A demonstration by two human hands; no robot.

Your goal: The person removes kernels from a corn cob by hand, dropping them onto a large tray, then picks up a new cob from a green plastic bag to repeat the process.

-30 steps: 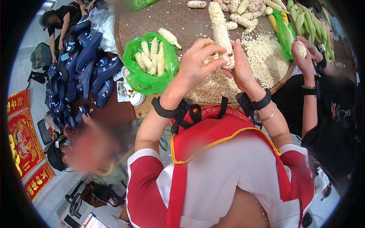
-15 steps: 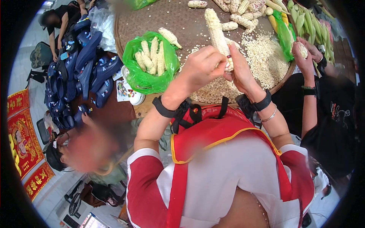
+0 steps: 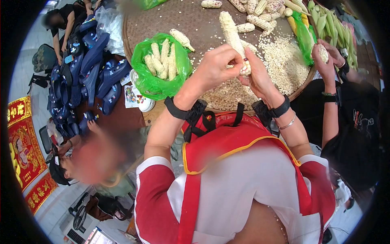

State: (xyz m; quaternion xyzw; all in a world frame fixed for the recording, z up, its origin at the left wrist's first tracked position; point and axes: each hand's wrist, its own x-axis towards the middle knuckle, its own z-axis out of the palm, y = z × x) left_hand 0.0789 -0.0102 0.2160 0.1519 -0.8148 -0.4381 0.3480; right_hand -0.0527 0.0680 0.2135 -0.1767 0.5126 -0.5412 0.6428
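Note:
A pale corn cob (image 3: 231, 34), mostly bare of kernels, slants upward between my hands. White and a few dark kernels show at its lower end. My right hand (image 3: 261, 77) is closed round that lower end from the right, the thumb lying along the cob. From the left, my left hand (image 3: 217, 67) has its thumb and fingers bent against the kernels there, pinched at the cob. Below and beside the hands lies a heap of loose white kernels (image 3: 284, 61) on a round woven tray (image 3: 183, 18).
A green plastic bag (image 3: 140, 81) of stripped cobs sits left of my hands. Speckled cobs (image 3: 260, 20) are piled at the back. A co-worker's hands (image 3: 327, 61) hold another cob at right. Green-husked corn (image 3: 327, 24) lies beyond. Blue clogs (image 3: 91, 61) are stacked at left.
My left hand has shifted slightly at the cob's lower end, its wrist a little higher. The cob and my right hand stay in nearly the same place.

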